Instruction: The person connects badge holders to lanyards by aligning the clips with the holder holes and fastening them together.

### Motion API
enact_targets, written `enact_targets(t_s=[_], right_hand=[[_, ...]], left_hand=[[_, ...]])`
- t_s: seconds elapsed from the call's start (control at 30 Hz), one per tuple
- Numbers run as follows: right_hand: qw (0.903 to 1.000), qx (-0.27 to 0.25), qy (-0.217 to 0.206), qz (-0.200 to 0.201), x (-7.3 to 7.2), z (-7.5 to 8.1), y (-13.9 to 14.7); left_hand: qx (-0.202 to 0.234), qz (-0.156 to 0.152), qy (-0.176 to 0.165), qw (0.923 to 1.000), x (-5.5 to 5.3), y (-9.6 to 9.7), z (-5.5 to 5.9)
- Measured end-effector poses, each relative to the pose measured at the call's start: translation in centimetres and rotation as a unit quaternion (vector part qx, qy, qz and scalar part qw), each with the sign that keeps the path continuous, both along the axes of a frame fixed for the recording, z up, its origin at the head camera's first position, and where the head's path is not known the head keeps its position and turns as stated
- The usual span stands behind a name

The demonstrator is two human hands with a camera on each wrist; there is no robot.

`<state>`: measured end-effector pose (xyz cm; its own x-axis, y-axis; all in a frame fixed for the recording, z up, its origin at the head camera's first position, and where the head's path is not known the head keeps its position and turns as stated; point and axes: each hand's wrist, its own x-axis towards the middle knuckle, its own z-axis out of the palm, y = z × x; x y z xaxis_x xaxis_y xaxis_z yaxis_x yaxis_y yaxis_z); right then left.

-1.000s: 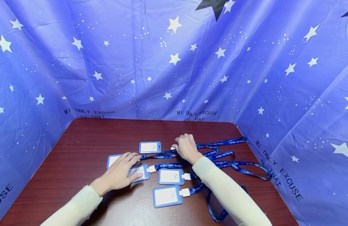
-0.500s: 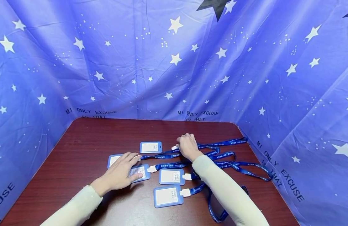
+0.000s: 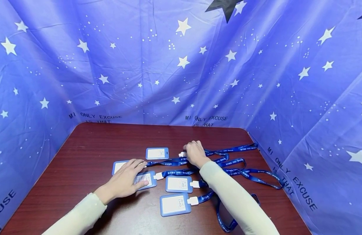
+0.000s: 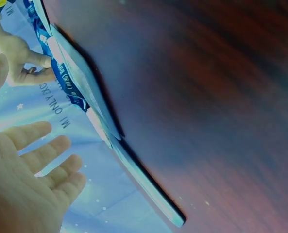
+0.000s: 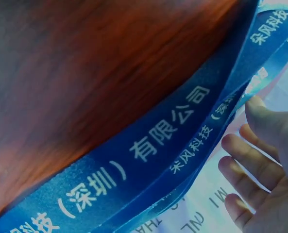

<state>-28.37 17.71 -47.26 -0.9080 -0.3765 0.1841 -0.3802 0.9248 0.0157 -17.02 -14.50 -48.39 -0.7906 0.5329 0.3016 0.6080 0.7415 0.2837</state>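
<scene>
Blue-rimmed ID card holders lie on the table. My left hand [image 3: 125, 178] spreads over two of them, the left holder [image 3: 117, 166] and a holder with a white clip [image 3: 151, 180], partly covering both; in the left wrist view its fingers [image 4: 51, 150] are relaxed and hold nothing. My right hand [image 3: 195, 152] is over the blue lanyards, its thumb close to a white clip [image 3: 182, 154]. In the right wrist view its fingers [image 5: 250, 165] are loosely bent beside a printed lanyard [image 5: 148, 145], with nothing visible between them. Whether the thumb touches the clip cannot be told.
A card holder without a lanyard [image 3: 157, 153] lies behind the left hand. Two more holders with clips, the middle one [image 3: 178, 184] and the front one [image 3: 175, 204], lie nearer me. Lanyards [image 3: 251, 174] trail right across the brown table [image 3: 110, 137]. A starry blue curtain [image 3: 157, 65] encloses it.
The head view shifts very slightly. Both hands stay in nearly the same places, and the holders and lanyards lie as before.
</scene>
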Motion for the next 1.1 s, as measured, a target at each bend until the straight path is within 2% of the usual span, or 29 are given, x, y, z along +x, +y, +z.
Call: enact_targets(t_s=[0.4, 0.8, 0.97, 1.1], right_hand=[[0.9989, 0.015, -0.043, -0.004, 0.34, 0.04, -0.04], [0.9995, 0.013, -0.020, 0.021, 0.40, -0.47, 0.36], [0.9996, 0.014, -0.014, 0.021, 0.25, -0.78, 0.43], [0.9995, 0.013, -0.025, 0.011, 0.31, -0.63, 0.41]], left_hand=[[-0.004, 0.000, -0.004, 1.0000, -0.13, 0.14, -0.02], [-0.004, 0.000, -0.009, 1.0000, -0.30, 0.06, -0.23], [-0.007, 0.002, -0.016, 0.9998, -0.39, 0.03, -0.29], [-0.005, -0.002, -0.007, 1.0000, -0.50, 0.06, -0.28]])
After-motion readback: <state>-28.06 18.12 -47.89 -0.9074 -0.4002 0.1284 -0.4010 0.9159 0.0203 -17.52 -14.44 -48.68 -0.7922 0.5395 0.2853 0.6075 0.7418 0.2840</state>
